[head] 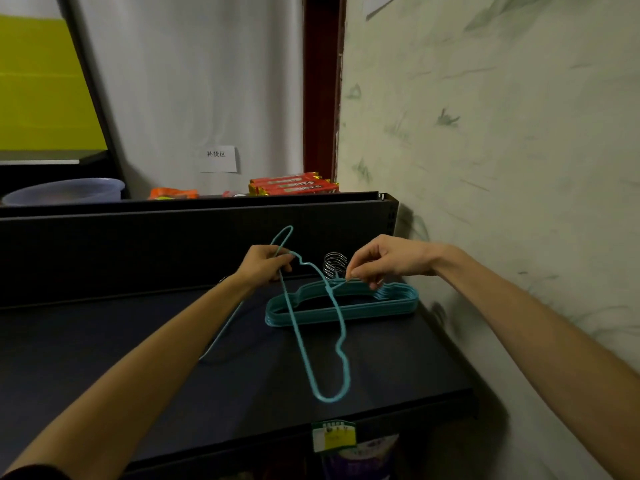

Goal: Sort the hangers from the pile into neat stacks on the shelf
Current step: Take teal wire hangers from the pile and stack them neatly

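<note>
Left hand (265, 263) grips a teal hanger (320, 341) at one end. Right hand (381, 261) pinches its hook above the hanger stack (341, 304) on the shelf (138, 358).

Your work surface was a dark shelf (173, 341) set against a pale wall. On it, toward the back right corner, lay a flat stack of teal hangers (346, 304), their metal hooks (334, 265) bunched behind. A thin teal wire (221, 336) also rested on the shelf, left of the stack.
</note>
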The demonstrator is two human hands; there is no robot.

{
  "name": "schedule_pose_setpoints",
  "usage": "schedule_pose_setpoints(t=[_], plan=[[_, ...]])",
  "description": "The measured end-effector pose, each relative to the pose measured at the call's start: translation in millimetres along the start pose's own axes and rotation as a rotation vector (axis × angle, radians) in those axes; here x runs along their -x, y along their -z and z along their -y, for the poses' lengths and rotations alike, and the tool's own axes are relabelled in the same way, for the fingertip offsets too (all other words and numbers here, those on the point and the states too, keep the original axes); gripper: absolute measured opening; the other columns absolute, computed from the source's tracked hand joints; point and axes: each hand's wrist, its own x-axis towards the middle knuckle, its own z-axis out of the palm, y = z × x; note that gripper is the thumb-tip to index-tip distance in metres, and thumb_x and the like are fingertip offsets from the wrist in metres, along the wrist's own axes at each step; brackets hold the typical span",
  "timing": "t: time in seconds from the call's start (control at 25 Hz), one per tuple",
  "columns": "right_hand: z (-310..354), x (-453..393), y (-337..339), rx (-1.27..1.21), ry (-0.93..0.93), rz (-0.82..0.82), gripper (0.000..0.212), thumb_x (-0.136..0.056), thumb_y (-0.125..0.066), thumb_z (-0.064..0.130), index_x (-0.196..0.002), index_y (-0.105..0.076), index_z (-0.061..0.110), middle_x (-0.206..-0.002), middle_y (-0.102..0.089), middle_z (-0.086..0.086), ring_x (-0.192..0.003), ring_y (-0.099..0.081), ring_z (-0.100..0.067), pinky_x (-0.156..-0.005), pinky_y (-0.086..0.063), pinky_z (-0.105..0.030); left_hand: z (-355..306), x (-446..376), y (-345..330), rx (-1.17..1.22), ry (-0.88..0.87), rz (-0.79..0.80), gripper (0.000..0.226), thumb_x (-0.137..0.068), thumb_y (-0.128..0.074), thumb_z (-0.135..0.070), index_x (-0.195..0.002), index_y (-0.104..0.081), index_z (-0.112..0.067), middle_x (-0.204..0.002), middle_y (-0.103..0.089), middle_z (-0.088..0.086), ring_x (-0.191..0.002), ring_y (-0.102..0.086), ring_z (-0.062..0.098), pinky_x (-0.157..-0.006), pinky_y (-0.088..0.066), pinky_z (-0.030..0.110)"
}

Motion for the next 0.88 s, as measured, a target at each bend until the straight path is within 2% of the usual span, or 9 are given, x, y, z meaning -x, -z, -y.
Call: schedule_pose_setpoints(t=[0.16,0.28,0.36,0.48,0.56,0.64,0.72,0.8,0.88], plan=[[-25,-3,4,-0.086,-0.085,-0.382,0.021,-0.095,-0.067,0.014,-0.115,-0.067,0.01,-0.086,-0.071,-0.005,-0.069,-0.066,-0.015,-0.058,-0.056,-0.026,0,0,20,0.026,0.021,0.06,0.028,-0.102,-0.06,-0.022,-0.092,-0.07,0.001,-0.078,-0.073,0.015,-0.034,-0.044,0.006,-0.036,-0.037,0.017],[-35,-10,-7,-0.334,-0.118,-0.631,0.04,-0.096,-0.065,0.02,-0.133,-0.054,0.009,-0.1,-0.074,-0.008,-0.077,-0.072,-0.018,-0.058,-0.056,-0.026,1,3,25,0.097,0.013,-0.037,0.028,-0.103,-0.058,-0.019,-0.085,-0.069,0.001,-0.08,-0.073,0.024,-0.03,-0.04,0.007,-0.033,-0.034,0.018],[-41,-10,-20,-0.297,-0.157,-0.735,0.044,-0.096,-0.065,0.031,-0.133,-0.053,0.01,-0.104,-0.072,-0.007,-0.084,-0.071,-0.019,-0.063,-0.057,-0.028,2,7,25,0.148,0.021,-0.112,0.028,-0.103,-0.058,-0.02,-0.088,-0.07,0.001,-0.079,-0.074,0.022,-0.03,-0.039,0.006,-0.033,-0.033,0.018],[-49,-3,-47,-0.052,-0.149,-0.714,0.047,-0.087,-0.07,0.048,-0.119,-0.062,0.015,-0.091,-0.076,0.002,-0.08,-0.072,-0.011,-0.072,-0.057,-0.03,-1,11,27,0.187,0.06,-0.164,0.028,-0.103,-0.057,-0.02,-0.086,-0.068,-0.001,-0.077,-0.075,0.018,-0.031,-0.038,0.005,-0.033,-0.031,0.017],[-55,-1,-59,0.16,-0.139,-0.75,0.048,-0.084,-0.076,0.047,-0.121,-0.063,0.019,-0.085,-0.074,0.008,-0.078,-0.069,-0.007,-0.076,-0.057,-0.033,-4,13,27,0.203,0.076,-0.16,0.028,-0.104,-0.055,-0.02,-0.087,-0.066,0.0,-0.078,-0.075,0.017,-0.031,-0.038,0.006,-0.033,-0.031,0.017],[-58,-3,-62,0.391,-0.173,-0.821,0.052,-0.085,-0.074,0.047,-0.128,-0.061,0.02,-0.095,-0.067,0.011,-0.082,-0.063,-0.008,-0.071,-0.052,-0.03,-8,18,25,0.221,0.074,-0.129,0.028,-0.105,-0.053,-0.02,-0.089,-0.065,0.0,-0.078,-0.075,0.018,-0.031,-0.038,0.006,-0.033,-0.031,0.017],[-60,-5,-62,0.559,-0.213,-0.852,0.051,-0.088,-0.07,0.049,-0.129,-0.062,0.02,-0.11,-0.061,0.004,-0.092,-0.058,-0.011,-0.07,-0.043,-0.027,-11,23,26,0.23,0.065,-0.105,0.028,-0.105,-0.052,-0.02,-0.091,-0.065,0.001,-0.08,-0.075,0.019,-0.032,-0.037,0.007,-0.033,-0.03,0.018],[-64,-8,-63,0.566,-0.176,-0.841,0.038,-0.091,-0.067,0.047,-0.119,-0.071,0.022,-0.111,-0.062,0.005,-0.097,-0.06,-0.012,-0.073,-0.043,-0.027,-13,26,28,0.23,0.05,-0.111,0.029,-0.106,-0.052,-0.02,-0.092,-0.065,0.001,-0.08,-0.076,0.019,-0.033,-0.037,0.008,-0.033,-0.03,0.019],[-65,-11,-70,0.406,-0.085,-0.812,0.028,-0.093,-0.065,0.044,-0.107,-0.077,0.023,-0.101,-0.069,0.01,-0.092,-0.064,-0.009,-0.074,-0.048,-0.027,-15,28,31,0.24,0.05,-0.136,0.028,-0.106,-0.052,-0.02,-0.092,-0.065,0.0,-0.078,-0.076,0.016,-0.035,-0.037,0.008,-0.034,-0.03,0.018]])
